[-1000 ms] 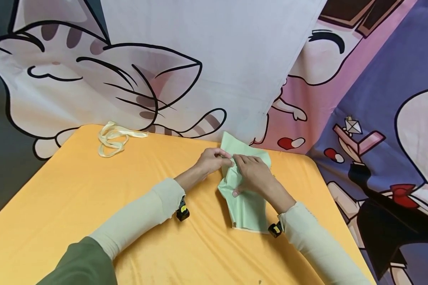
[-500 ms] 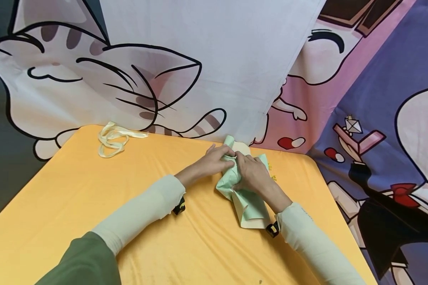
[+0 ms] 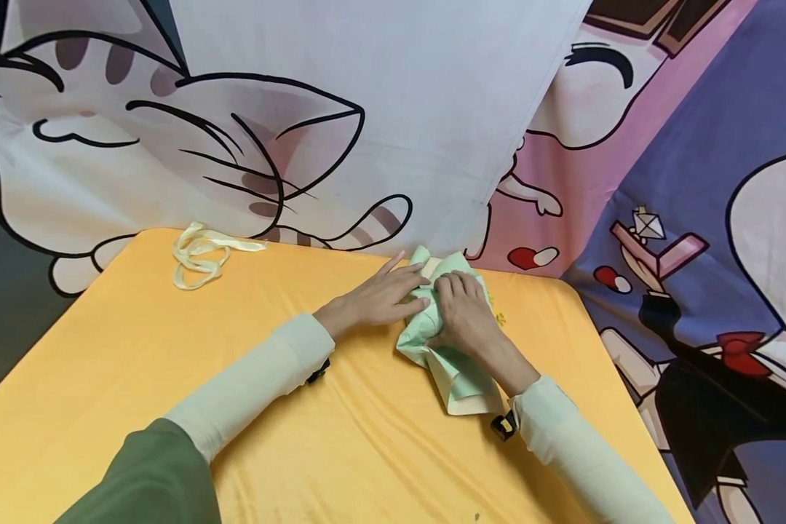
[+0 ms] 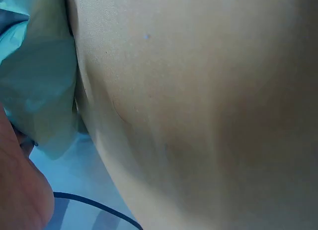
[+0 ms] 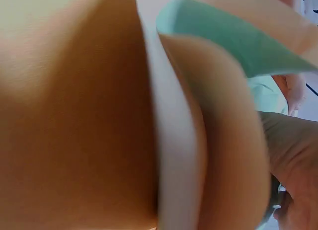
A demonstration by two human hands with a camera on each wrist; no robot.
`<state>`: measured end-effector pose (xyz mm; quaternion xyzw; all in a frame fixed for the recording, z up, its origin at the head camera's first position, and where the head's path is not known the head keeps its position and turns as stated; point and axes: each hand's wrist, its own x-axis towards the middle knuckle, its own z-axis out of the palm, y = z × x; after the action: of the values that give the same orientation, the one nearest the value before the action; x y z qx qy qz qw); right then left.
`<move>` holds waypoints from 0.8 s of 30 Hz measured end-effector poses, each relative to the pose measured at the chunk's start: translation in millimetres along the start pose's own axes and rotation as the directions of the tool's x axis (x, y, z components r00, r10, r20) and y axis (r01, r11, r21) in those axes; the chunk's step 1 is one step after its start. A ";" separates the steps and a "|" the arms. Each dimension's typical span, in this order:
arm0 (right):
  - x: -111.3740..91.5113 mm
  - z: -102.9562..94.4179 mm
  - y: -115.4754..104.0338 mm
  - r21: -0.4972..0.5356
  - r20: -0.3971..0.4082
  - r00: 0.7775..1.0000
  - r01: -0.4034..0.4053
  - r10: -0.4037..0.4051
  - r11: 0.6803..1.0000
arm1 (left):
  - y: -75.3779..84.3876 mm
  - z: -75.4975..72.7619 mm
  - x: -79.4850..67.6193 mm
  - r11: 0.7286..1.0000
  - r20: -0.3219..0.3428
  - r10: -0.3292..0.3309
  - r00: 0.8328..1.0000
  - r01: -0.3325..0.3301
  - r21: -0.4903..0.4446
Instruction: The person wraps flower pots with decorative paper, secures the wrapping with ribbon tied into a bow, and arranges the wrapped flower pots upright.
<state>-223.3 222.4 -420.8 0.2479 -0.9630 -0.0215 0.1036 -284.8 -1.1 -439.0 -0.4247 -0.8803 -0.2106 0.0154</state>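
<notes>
A sheet of pale green wrapping paper [image 3: 461, 378] with a cream underside lies gathered and crumpled near the table's back edge. My right hand [image 3: 465, 309] grips its bunched middle from the right, fingers curled over it. To the left, my left hand [image 3: 383, 295] has its fingers spread, their tips at the paper's left side. Small yellow bits [image 3: 501, 319] peep out beyond the right hand; what they belong to is hidden. In the right wrist view, a loose flap of the paper [image 5: 213, 31] curls in front of the hand. Skin fills most of the left wrist view.
A loosely looped cream ribbon [image 3: 199, 255] lies at the back left of the yellow-covered table [image 3: 301, 444]. A printed cloth backdrop [image 3: 432, 109] rises right behind the table edge. Another printed cloth [image 3: 714, 218] hangs on the right.
The paper's upper part was folded and bunched, and its lower end flared. My left hand stopped pinching it and its fingers spread; the right hand's fingers curled further. The view shifted slightly.
</notes>
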 end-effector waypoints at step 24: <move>-12.3 -36.4 10.0 0.322 0.213 0.962 -0.233 0.169 0.918 | 36.2 9.8 -10.2 0.957 -0.043 -0.195 0.980 0.199 0.211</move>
<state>-209.9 237.4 -386.7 0.1587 -0.9776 0.1352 -0.0276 -249.4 15.0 -437.1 -0.3285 -0.9356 -0.1194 0.0497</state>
